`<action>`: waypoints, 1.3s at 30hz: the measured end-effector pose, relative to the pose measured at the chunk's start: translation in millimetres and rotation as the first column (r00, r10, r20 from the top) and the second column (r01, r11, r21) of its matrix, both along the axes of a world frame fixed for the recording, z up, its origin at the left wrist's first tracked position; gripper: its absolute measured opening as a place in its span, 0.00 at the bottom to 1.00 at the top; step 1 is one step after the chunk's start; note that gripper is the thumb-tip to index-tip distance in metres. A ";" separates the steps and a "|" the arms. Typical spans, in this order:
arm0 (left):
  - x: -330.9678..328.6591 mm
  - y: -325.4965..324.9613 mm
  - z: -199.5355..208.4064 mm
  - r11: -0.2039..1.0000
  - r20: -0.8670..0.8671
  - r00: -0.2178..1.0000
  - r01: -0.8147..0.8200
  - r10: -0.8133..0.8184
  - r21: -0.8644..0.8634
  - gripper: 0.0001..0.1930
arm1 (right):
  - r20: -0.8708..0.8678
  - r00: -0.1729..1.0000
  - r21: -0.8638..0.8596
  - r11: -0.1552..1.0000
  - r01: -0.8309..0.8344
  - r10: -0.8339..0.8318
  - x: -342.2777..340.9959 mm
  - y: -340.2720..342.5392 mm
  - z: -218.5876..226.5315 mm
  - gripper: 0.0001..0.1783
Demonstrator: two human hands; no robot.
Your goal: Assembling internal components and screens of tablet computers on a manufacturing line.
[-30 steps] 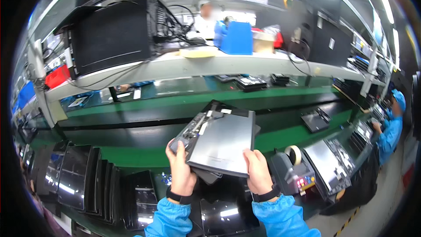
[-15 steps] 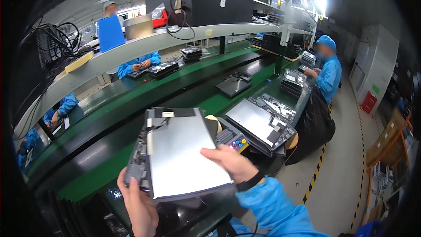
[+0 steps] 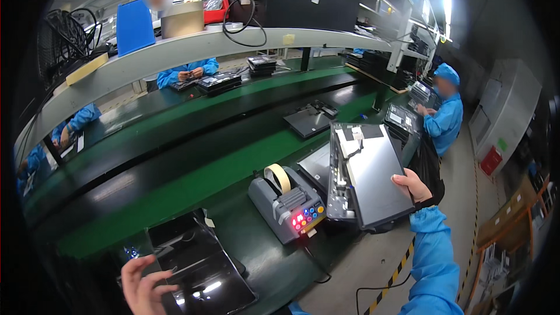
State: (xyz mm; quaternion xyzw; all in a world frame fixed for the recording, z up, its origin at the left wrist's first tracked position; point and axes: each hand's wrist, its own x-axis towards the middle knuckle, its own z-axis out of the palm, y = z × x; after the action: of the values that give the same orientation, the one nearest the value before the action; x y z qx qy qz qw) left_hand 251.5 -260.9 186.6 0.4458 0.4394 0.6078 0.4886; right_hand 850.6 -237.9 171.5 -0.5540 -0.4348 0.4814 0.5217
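Green bench [image 3: 192, 176] runs across our view. At its lower left, our left hand [image 3: 143, 286] is near the dark panels [image 3: 201, 268]; its fingers are loosely bent, and we see nothing held. Further right stands the tape dispenser [image 3: 280, 210], then the pile [image 3: 314, 166]. Partly covering this pile is the laptop [image 3: 379, 181], grasped by our right hand [image 3: 413, 185] at its right edge, thumb on top. Whether laptop and pile touch, we cannot tell. We judge the step as stacking; the next move calls for aligning the edges before release.
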 end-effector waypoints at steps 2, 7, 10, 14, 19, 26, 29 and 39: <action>-16.3 -3.0 -9.5 0.993 0.020 0.993 -0.118 0.118 0.023 0.20 | 0.071 0.997 -0.052 0.998 -0.024 0.028 37.5 12.4 -9.4 0.25; -31.1 -14.8 -19.4 0.950 -0.025 0.949 -0.312 0.313 0.029 0.17 | 0.140 0.968 -0.189 0.965 -0.182 0.210 51.0 66.8 -1.5 0.27; -32.7 -15.3 -26.9 0.930 -0.037 0.930 -0.366 0.367 0.019 0.16 | 0.112 0.952 -0.282 0.928 -0.243 0.284 70.1 88.6 -16.8 0.27; -32.8 -10.1 -37.9 0.916 -0.072 0.915 -0.401 0.398 -0.033 0.15 | 0.261 0.914 -0.351 0.912 -0.210 0.311 62.8 100.3 -4.0 0.28; -40.8 -10.3 -45.7 0.890 -0.054 0.896 -0.444 0.441 -0.107 0.17 | 0.760 0.529 -0.354 0.923 -0.150 0.378 33.9 102.0 1.9 0.17; -25.9 17.5 -53.0 0.940 -0.196 0.932 -0.328 0.304 -0.099 0.08 | 0.989 0.110 -0.098 0.995 0.015 0.096 21.3 61.9 15.9 0.25; -34.7 19.1 -49.2 0.960 -0.468 0.858 -0.273 0.212 -0.065 0.09 | 0.869 0.327 0.375 0.925 0.056 -0.372 -89.1 45.9 40.9 0.18; 16.3 142.7 -29.1 0.858 -0.936 0.288 0.408 0.202 0.311 0.19 | 0.314 0.949 0.196 0.980 -0.041 -0.023 -367.1 82.0 -86.2 0.13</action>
State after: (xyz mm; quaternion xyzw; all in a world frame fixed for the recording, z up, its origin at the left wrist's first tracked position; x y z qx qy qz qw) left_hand 267.8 -118.3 157.5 0.8547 0.4371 0.2775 0.0373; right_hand 483.5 -155.9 85.4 -0.5665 -0.5609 0.3432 0.4966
